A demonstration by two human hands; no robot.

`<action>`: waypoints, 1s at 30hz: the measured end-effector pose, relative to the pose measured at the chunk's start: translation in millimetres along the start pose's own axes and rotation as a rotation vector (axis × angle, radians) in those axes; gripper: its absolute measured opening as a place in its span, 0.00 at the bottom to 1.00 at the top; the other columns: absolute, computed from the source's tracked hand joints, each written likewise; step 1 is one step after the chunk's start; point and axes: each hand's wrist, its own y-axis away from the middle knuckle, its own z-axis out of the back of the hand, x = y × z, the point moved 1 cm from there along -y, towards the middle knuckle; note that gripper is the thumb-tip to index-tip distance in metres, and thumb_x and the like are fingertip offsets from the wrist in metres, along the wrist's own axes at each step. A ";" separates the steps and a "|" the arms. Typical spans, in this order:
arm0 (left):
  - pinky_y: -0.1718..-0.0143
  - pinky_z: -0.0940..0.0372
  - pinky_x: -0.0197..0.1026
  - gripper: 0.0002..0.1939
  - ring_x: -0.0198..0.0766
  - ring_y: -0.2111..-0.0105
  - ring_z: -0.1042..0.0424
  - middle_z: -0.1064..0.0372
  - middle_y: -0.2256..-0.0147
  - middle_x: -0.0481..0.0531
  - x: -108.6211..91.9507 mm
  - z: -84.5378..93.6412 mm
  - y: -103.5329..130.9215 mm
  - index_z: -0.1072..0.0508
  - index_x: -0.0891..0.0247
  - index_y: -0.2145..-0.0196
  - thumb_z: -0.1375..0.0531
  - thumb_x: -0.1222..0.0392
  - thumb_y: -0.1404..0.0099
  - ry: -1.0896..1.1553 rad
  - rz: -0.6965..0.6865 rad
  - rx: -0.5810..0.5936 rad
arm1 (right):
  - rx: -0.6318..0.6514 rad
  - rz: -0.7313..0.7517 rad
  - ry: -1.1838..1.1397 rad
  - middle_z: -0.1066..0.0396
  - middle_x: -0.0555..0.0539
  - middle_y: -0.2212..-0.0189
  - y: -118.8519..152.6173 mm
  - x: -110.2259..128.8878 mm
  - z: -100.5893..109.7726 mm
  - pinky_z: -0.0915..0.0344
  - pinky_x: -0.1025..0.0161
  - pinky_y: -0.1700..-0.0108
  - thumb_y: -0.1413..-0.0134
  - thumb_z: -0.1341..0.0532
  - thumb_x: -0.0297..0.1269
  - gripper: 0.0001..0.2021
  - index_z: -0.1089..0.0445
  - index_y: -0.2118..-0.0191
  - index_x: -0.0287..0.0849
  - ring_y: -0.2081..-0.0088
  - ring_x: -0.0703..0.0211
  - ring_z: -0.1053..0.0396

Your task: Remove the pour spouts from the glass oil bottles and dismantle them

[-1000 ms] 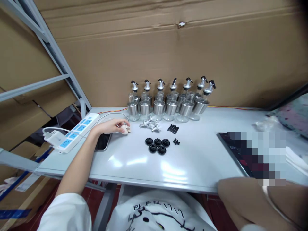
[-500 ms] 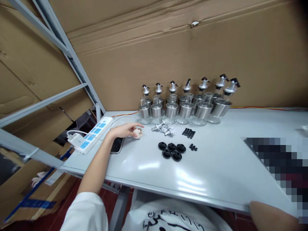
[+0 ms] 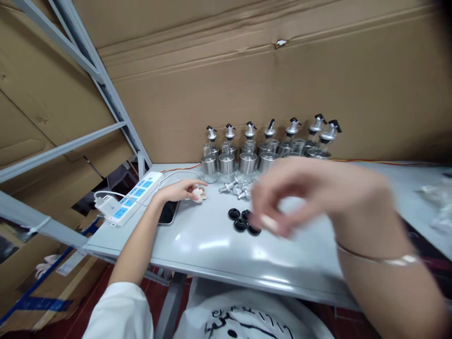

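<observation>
My left hand (image 3: pixel 183 189) rests on the grey table with its fingers round a small whitish object (image 3: pixel 199 194), next to a dark phone (image 3: pixel 168 213). Blurred by motion, my right hand (image 3: pixel 296 193) hangs over the table with curled fingers; whether it holds anything is not visible. Under and beside its fingertips lie several black round caps (image 3: pixel 240 224), partly covered. Silver spout pieces (image 3: pixel 241 189) form a small pile behind the caps. Glass bottles with steel bands (image 3: pixel 227 163) stand in rows at the back, the rear ones topped with pourer spouts.
A white power strip (image 3: pixel 136 197) with a plugged-in charger and cables lies at the table's left. Cardboard (image 3: pixel 226 84) rises behind the bottles. Clear plastic (image 3: pixel 439 200) and a dark flat item (image 3: pixel 429 249) are at the right. A metal frame (image 3: pixel 106 84) stands at the left.
My right hand has come in from the lower right and now hangs over the middle, covering the black strips, small black parts and some bottles. My left hand keeps its place. The view has shifted slightly.
</observation>
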 end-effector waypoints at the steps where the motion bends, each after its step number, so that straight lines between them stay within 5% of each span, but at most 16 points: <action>1: 0.68 0.43 0.35 0.33 0.34 0.71 0.38 0.37 0.71 0.46 0.5 0.7 0.3 0.38 0.62 0.43 0.38 0.53 0.45 0.019 -0.005 -0.012 | 0.071 -0.059 -0.059 0.27 0.52 0.75 -13.9 -9.0 -6.3 0.30 0.68 0.71 0.53 0.33 0.36 0.08 0.29 0.67 0.41 0.75 0.66 0.30; 3: 0.67 0.41 0.36 0.39 0.34 0.71 0.37 0.36 0.71 0.44 1.9 2.4 0.4 0.46 0.61 0.38 0.37 0.55 0.45 0.053 0.004 -0.040 | 0.087 -0.217 -0.199 0.29 0.54 0.80 -44.4 -36.2 -23.5 0.31 0.69 0.73 0.56 0.33 0.30 0.07 0.32 0.72 0.41 0.78 0.67 0.30; 6: 0.64 0.39 0.38 0.38 0.35 0.68 0.34 0.32 0.67 0.47 3.9 4.4 -0.6 0.43 0.62 0.40 0.37 0.56 0.46 0.136 0.017 -0.071 | -0.236 -0.390 -0.268 0.31 0.53 0.83 -76.9 -82.2 -48.5 0.31 0.68 0.73 0.56 0.34 0.24 0.11 0.38 0.77 0.40 0.78 0.66 0.29; 11: 0.56 0.38 0.41 0.32 0.39 0.60 0.31 0.30 0.56 0.52 1.8 4.3 -1.9 0.34 0.63 0.46 0.34 0.56 0.49 0.259 0.014 -0.093 | -0.495 -0.391 -0.118 0.33 0.54 0.84 -83.3 -111.7 -68.1 0.36 0.70 0.76 0.57 0.32 0.29 0.14 0.40 0.78 0.41 0.78 0.64 0.29; 21: 0.52 0.38 0.44 0.31 0.41 0.56 0.30 0.30 0.53 0.55 -1.3 3.2 -2.2 0.33 0.64 0.47 0.34 0.57 0.49 0.291 -0.010 -0.122 | -0.562 -0.322 0.148 0.31 0.52 0.80 -82.8 -113.7 -76.3 0.45 0.69 0.73 0.52 0.34 0.38 0.10 0.31 0.77 0.38 0.77 0.66 0.36; 30: 0.56 0.38 0.42 0.30 0.39 0.60 0.31 0.30 0.56 0.54 0.4 1.4 -4.8 0.33 0.64 0.48 0.35 0.55 0.48 0.263 -0.012 -0.097 | -0.341 -0.142 0.614 0.26 0.43 0.69 -82.3 -107.0 -81.9 0.42 0.66 0.64 0.43 0.44 0.29 0.10 0.24 0.67 0.38 0.69 0.59 0.31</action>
